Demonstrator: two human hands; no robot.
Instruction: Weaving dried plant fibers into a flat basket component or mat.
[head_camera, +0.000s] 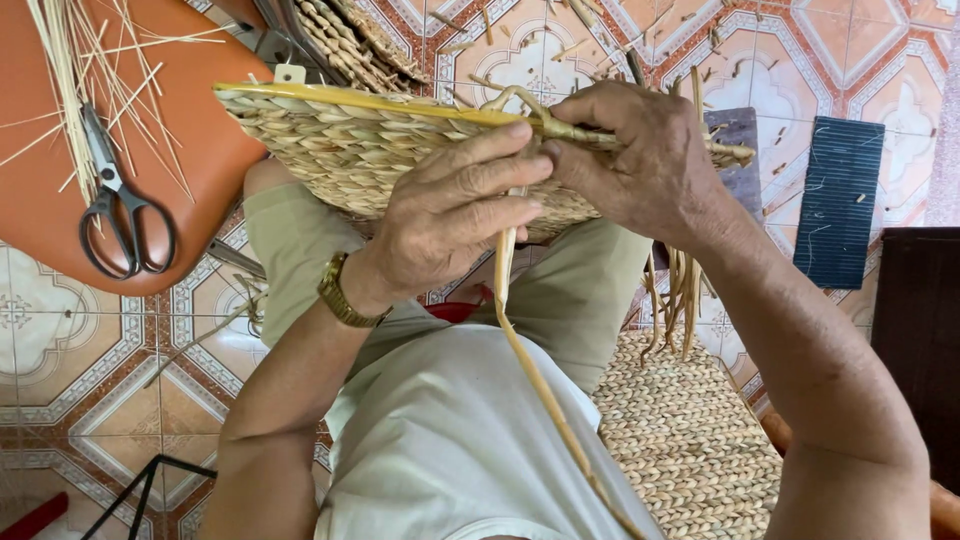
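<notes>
I see both hands at the yellow rim (380, 101) of the woven basket (340, 150) on my lap: right hand (640, 150) fingers pinched shut on the reed strand (525, 350), left hand (455, 215) fingers clamping basket wall just beside it, strand's long axis trailing down towards my body.
</notes>
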